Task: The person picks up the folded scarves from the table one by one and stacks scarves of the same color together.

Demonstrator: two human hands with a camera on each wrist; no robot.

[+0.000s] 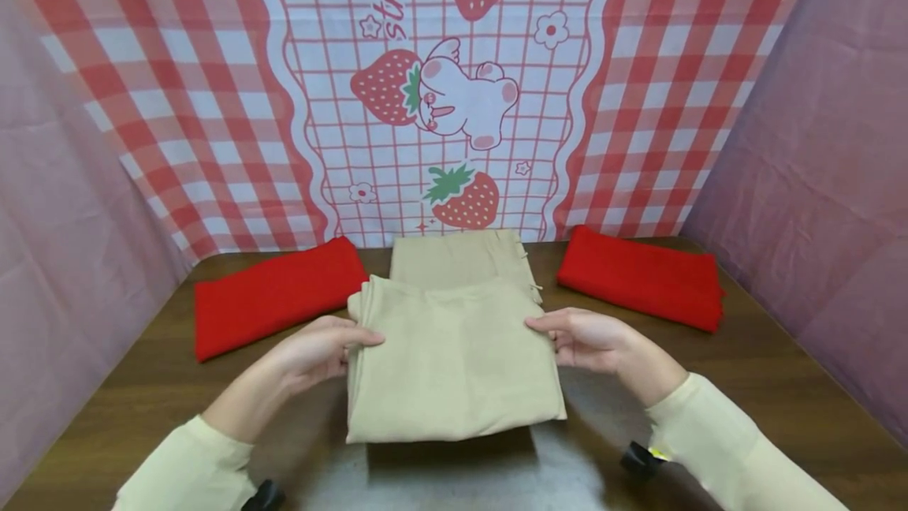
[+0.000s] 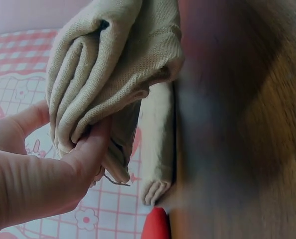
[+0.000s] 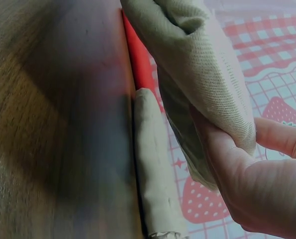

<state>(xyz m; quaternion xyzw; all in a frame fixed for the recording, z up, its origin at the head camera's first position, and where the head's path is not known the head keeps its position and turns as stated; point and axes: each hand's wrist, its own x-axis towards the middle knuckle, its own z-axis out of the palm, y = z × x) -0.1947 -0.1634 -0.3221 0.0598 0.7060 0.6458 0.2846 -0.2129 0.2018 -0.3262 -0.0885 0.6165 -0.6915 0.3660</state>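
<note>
In the head view, a folded beige cloth [image 1: 457,365] hangs in the lower middle of the frame, gripped at its two side edges. The left hand [image 1: 319,349] pinches its left edge and the right hand [image 1: 585,337] its right edge, each thumb on the near face; holding opposite sides probably keeps the bundle spread and its layers together. A dark shadow under its lower edge suggests it is off the table [image 1: 106,424]. Behind it, at centre, lies a second beige cloth [image 1: 454,255], fringed along its right side. A red cloth [image 1: 277,298] lies left of centre and another red cloth [image 1: 641,278] at the right, each folded and set apart from the hands, which leaves the middle to the beige ones. The tabletop is brown wood grain with a pale sheen at bottom centre. A strawberry-print backdrop [image 1: 333,156] fills the top, with pink drapes [image 1: 57,203] at both sides.

In the left wrist view, the digits clamp stacked folds at upper centre, seemingly so that no layer slips; wood fills the right.

In the right wrist view, the digits squeeze a smoother, rounded fold at upper right; blurred wood fills the left.
</note>
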